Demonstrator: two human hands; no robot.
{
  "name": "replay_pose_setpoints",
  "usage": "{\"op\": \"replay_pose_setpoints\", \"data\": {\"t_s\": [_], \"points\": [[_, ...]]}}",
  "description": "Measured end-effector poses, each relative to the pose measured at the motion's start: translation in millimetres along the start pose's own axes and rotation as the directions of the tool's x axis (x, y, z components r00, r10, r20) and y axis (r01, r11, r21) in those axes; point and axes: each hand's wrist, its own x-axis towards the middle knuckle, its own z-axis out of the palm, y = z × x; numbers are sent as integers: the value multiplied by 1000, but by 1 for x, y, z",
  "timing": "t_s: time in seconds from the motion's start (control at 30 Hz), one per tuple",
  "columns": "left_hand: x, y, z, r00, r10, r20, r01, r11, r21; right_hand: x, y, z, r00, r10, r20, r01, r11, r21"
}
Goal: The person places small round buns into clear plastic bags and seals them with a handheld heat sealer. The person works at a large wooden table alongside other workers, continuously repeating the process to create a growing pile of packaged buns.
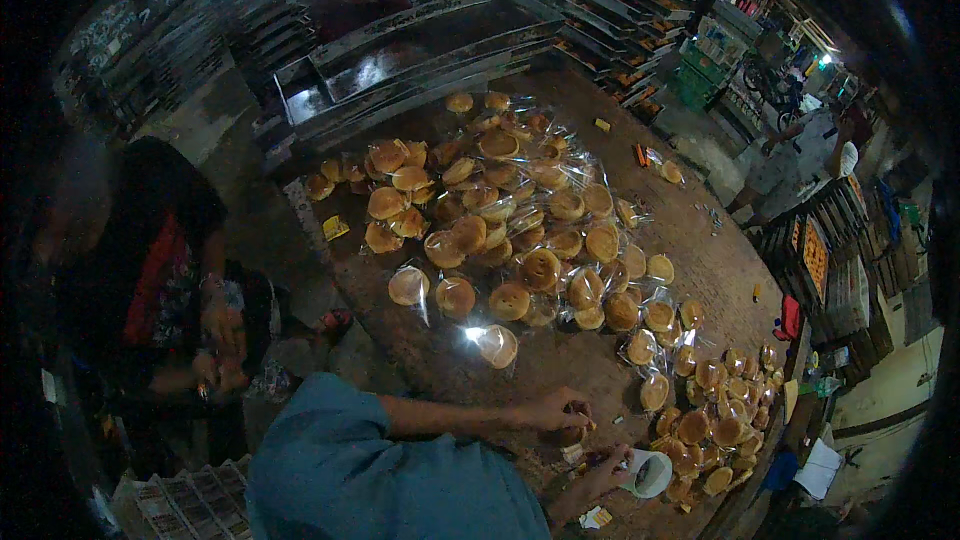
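My left hand [561, 410] reaches in from the left over the brown table [442, 349], its fingers curled together on a small brown item, too dim to name. Below and to the right, my right hand [609, 469] is beside a white cup-like container [648, 474] with a round dark opening; its grip is unclear. Small paper pieces [596, 517] lie near my right hand. Several round golden-brown baked goods in clear plastic [540, 268] spread over the table's middle. A dense pile of smaller ones [694, 427] sits right of the container. One wrapped piece [498, 346] lies apart, above my left forearm.
Another person [161, 270] is at the left, hands low. Metal trays [427, 52] stand beyond the far edge, with stacked racks [615, 15] beside them. A second person [799, 157] is at the upper right. A red object [788, 317] lies at the table's right edge.
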Motion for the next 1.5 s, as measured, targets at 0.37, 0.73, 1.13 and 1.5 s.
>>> {"op": "replay_pose_setpoints", "data": {"t_s": [0.37, 0.73, 1.13, 1.5], "points": [[8, 16, -49, 973, -48, -224, -31, 941, -337, -12, -16, 31, 959, 238, 155, -281, 871, 403], [13, -53, -51, 994, 100, 41, -70, 307, 949, 33, -35, -12, 954, 287, -92, -174, 773, 610], [16, -41, -49, 995, 101, 11, -38, 265, 964, 69, -62, -69, 978, 170, -122, 94, 164, 982], [16, -53, -52, 989, 149, 14, -57, 289, 956, 4, 12, 45, 993, 24, 115, -17, 998, -57]]}}
